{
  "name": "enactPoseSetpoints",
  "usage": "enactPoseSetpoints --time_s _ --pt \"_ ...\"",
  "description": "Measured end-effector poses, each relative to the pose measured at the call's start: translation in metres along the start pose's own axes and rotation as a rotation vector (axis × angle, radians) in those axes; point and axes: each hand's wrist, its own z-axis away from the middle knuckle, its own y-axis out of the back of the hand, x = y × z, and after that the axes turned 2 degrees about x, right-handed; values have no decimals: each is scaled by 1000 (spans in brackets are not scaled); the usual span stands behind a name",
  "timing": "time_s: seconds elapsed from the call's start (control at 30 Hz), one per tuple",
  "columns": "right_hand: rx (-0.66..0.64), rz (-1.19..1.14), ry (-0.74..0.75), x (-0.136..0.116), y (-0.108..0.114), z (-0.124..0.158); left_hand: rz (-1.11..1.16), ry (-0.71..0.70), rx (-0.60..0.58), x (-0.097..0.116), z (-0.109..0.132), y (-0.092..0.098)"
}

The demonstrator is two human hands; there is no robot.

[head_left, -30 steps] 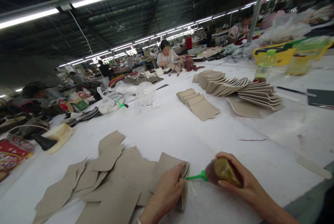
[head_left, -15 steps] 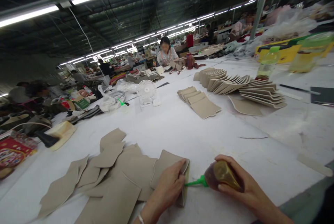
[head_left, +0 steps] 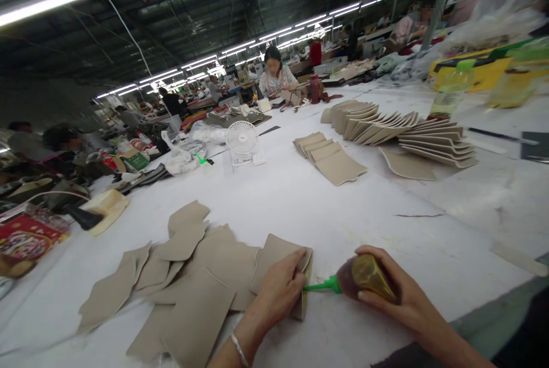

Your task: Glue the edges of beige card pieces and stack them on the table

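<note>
My left hand (head_left: 281,285) is closed on a beige leather-like panel (head_left: 272,251), its fingers folding over the right edge. In my right hand (head_left: 401,294) lies a squeeze bottle of amber-brown glue (head_left: 364,278), tipped on its side with the green nozzle (head_left: 321,285) pointing left. The nozzle's tip meets the panel's edge beside my left fingers; whether it touches is hard to tell. Several loose beige panels (head_left: 201,314) overlap on the white table left of my left hand.
Fanned rows of beige panels (head_left: 369,122) lie farther back on the table (head_left: 274,196). A small white fan (head_left: 242,139) stands near the middle. Drink bottles (head_left: 452,91) are at the back right, a cream-and-black object (head_left: 103,211) at left. A co-worker (head_left: 277,74) sits across.
The view has shifted slightly, so the table things sit a little higher in it. Both hands keep their hold, and the nozzle stays at the panel's edge.
</note>
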Motion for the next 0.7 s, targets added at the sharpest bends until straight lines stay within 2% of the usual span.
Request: enactPoseSetpoints --time_s 0.13,0.2,0.27,0.3,0.4,0.47,0.57,0.63,0.7 --pt "-91 -95 -32 0 -1 0 9 0 17 -1 1 -3" --pt "-59 -235 -111 2 0 1 36 27 9 -3 2 -2" --pt "50 -471 -244 3 4 0 50 56 52 -6 4 2" --pt "116 -617 -313 3 6 -1 29 67 112 -8 5 6" --pt "283 -1048 -479 0 16 -9 -180 138 376 -21 4 24" --pt "389 -1261 -546 -3 23 -14 -316 245 433 -32 0 36" --pt "505 -1427 -631 -4 27 -17 -277 332 304 -45 -11 49" --pt "507 -1454 -639 -1 28 -16 -72 330 196 -48 -19 52" --pt "448 -1464 -577 6 29 -12 185 379 123 -45 -27 52"
